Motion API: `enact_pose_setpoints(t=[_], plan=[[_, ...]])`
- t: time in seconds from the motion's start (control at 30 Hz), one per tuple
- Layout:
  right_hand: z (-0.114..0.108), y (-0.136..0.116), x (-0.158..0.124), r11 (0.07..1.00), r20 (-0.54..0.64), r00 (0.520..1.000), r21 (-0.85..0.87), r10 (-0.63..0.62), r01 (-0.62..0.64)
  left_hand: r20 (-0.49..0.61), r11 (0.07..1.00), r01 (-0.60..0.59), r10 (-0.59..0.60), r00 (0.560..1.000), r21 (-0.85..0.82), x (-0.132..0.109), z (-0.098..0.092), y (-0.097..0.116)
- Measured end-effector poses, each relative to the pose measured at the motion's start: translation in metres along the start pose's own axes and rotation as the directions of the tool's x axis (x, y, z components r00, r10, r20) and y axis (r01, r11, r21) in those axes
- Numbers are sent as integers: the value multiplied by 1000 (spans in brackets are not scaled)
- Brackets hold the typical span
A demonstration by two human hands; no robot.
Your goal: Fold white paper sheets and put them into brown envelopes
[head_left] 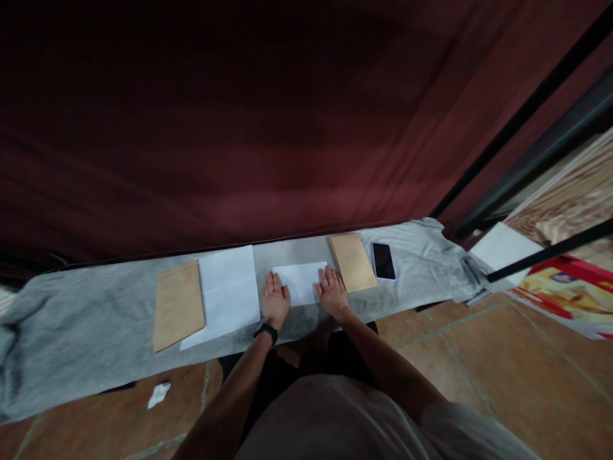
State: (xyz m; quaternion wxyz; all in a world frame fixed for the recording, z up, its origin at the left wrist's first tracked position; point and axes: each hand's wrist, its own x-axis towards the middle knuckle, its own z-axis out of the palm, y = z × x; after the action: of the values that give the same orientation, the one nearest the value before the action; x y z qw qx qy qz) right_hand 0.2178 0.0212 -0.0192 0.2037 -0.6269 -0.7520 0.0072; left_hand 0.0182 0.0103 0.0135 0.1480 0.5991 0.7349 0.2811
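A folded-looking white sheet of paper lies flat on the grey cloth between my hands. My left hand rests flat at its left end, fingers stretched out, with a dark band on the wrist. At the right end lies my right hand, its fingers spread over the paper's edge. Just right of that hand is a stack of brown envelopes. To the left are larger white sheets, partly covered by another brown envelope.
Grey cloth covers the long narrow bench. A phone lies right of the envelopes. A dark red wall rises behind the bench. On the tiled floor lie a scrap of white paper and, at right, a red and yellow box.
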Motion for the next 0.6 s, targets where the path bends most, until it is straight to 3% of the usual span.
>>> enact_pose_setpoints(t=[0.3, 0.47, 0.6], plan=[[-2, -1, 0, 999, 30, 1000, 41, 10, -11, 7, 917, 262, -273, 962, -300, 1, -17, 3], [-8, -1, 2, 996, 34, 999, 84, 9, -12, 103, 751, 385, -395, 913, -537, -2, -26, 7], [-18, -16, -6, 986, 51, 998, 168, -25, 16, 165, 598, 414, -426, 890, -686, -8, -37, 16]])
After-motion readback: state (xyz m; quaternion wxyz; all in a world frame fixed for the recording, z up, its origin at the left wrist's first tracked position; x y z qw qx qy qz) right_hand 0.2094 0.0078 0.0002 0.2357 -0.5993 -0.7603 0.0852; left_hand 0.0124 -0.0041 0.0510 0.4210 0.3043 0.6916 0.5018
